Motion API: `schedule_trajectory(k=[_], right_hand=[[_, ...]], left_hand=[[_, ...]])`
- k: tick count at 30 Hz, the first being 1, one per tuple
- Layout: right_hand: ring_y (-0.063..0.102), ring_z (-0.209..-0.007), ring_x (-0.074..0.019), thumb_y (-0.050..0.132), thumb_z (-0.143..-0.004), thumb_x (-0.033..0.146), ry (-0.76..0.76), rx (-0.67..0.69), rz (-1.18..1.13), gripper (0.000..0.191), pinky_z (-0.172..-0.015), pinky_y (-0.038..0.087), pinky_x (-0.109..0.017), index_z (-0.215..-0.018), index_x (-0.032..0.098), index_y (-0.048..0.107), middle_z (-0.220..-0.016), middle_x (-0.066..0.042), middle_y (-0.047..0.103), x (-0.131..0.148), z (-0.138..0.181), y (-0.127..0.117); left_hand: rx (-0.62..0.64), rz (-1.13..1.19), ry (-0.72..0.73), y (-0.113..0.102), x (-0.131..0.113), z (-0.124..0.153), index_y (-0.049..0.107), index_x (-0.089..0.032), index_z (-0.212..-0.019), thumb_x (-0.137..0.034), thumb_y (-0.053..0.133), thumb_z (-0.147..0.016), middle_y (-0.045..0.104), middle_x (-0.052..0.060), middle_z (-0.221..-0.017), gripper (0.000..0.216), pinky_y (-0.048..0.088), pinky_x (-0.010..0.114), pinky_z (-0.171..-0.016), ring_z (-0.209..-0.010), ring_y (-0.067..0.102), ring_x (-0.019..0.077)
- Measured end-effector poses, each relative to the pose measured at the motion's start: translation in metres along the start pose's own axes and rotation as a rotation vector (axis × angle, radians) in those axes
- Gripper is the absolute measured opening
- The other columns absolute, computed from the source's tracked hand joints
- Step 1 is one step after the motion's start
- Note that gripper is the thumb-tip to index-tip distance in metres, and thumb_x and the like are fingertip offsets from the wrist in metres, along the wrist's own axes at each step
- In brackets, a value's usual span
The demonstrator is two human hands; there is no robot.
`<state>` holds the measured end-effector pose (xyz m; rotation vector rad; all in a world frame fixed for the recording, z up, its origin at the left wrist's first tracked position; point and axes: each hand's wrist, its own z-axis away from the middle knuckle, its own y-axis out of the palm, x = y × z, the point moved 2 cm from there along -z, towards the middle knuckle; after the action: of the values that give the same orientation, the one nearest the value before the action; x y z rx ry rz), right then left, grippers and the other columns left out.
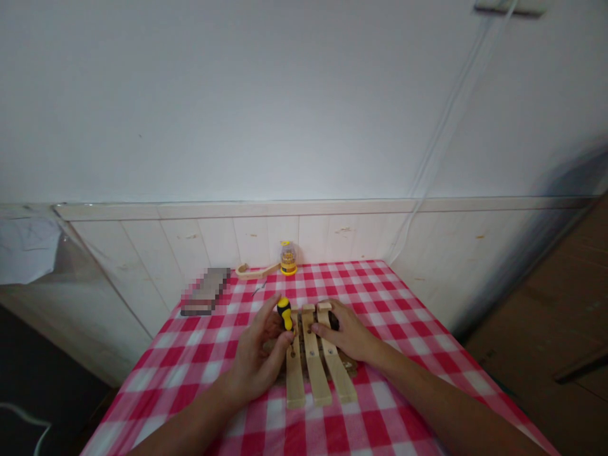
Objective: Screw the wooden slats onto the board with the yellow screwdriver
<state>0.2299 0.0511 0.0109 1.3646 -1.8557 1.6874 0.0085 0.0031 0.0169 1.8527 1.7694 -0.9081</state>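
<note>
A small wooden slatted piece (316, 367) of three pale slats lies on the red-and-white checked tablecloth (403, 329). My left hand (259, 358) is closed round a short yellow-and-black screwdriver (285, 313), held upright over the left slat. My right hand (349, 335) lies on top of the slats at their far end, fingers pressing down and curled over a dark part under them. Screw heads show on the slats near my hands.
At the table's far edge stand a yellow-based clear jar of bits (288, 259), a curved wooden piece (254, 272) and a blurred flat object (206, 291). White panelled wall (190, 240) sits behind; a white cable (446, 126) runs down it. Floor drops off at both sides.
</note>
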Motion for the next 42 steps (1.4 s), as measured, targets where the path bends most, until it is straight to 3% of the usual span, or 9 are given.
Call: schedule_trajectory(k=[8,15,21,34,38,42], right_hand=[[0.066,-0.092,-0.0253,0.071,-0.09,0.036,0.02,-0.003,-0.025,0.019,-0.082,0.053,-0.037,-0.101,0.021,0.067,-0.1,-0.007,0.071,0.0,0.0,0.0],[0.066,-0.091,-0.0253,0.072,-0.09,0.035,0.012,-0.007,-0.024,0.018,-0.082,0.054,-0.038,-0.1,0.021,0.067,-0.099,-0.007,0.07,0.001,0.0,0.0],[0.066,-0.092,-0.0248,0.071,-0.09,0.037,0.007,-0.023,-0.03,0.02,-0.083,0.054,-0.038,-0.101,0.021,0.066,-0.1,-0.006,0.071,-0.002,0.0,0.002],[0.066,-0.094,-0.0245,0.07,-0.092,0.038,-0.007,-0.021,-0.035,0.021,-0.084,0.053,-0.038,-0.103,0.021,0.064,-0.101,-0.006,0.07,-0.003,0.001,0.002],[0.065,-0.092,-0.0245,0.07,-0.092,0.038,-0.002,-0.015,-0.004,0.02,-0.084,0.052,-0.038,-0.101,0.021,0.064,-0.1,-0.007,0.069,-0.004,0.001,0.002],[0.065,-0.092,-0.0246,0.071,-0.091,0.037,0.006,-0.024,-0.002,0.02,-0.083,0.053,-0.038,-0.1,0.021,0.063,-0.099,-0.007,0.069,-0.004,0.0,0.003]], left_hand=[[0.031,-0.106,0.018,0.0,0.003,0.003,0.032,-0.03,-0.158,-0.015,0.056,-0.1,0.074,0.01,-0.111,0.065,0.063,0.027,-0.076,-0.089,0.076,0.0168],[-0.084,-0.378,0.07,-0.007,0.012,0.008,0.047,-0.026,-0.145,-0.019,0.076,-0.087,0.074,0.008,-0.107,0.065,0.063,0.03,-0.075,-0.081,0.074,0.0177],[-0.031,-0.285,0.112,-0.003,0.006,0.005,0.042,-0.026,-0.15,-0.014,0.066,-0.092,0.073,0.009,-0.112,0.064,0.062,0.029,-0.08,-0.092,0.075,0.0182],[0.085,-0.055,0.095,0.001,-0.008,-0.003,0.032,-0.029,-0.154,-0.006,0.054,-0.097,0.073,0.009,-0.108,0.066,0.062,0.025,-0.076,-0.086,0.073,0.0145],[0.028,-0.06,0.073,0.003,-0.005,-0.002,0.035,-0.03,-0.153,-0.007,0.057,-0.096,0.073,0.009,-0.111,0.065,0.062,0.026,-0.078,-0.086,0.074,0.0142],[-0.142,-0.075,0.014,0.001,0.008,0.0,0.038,-0.031,-0.151,-0.013,0.066,-0.095,0.073,0.008,-0.115,0.065,0.063,0.027,-0.082,-0.096,0.075,0.0163]])
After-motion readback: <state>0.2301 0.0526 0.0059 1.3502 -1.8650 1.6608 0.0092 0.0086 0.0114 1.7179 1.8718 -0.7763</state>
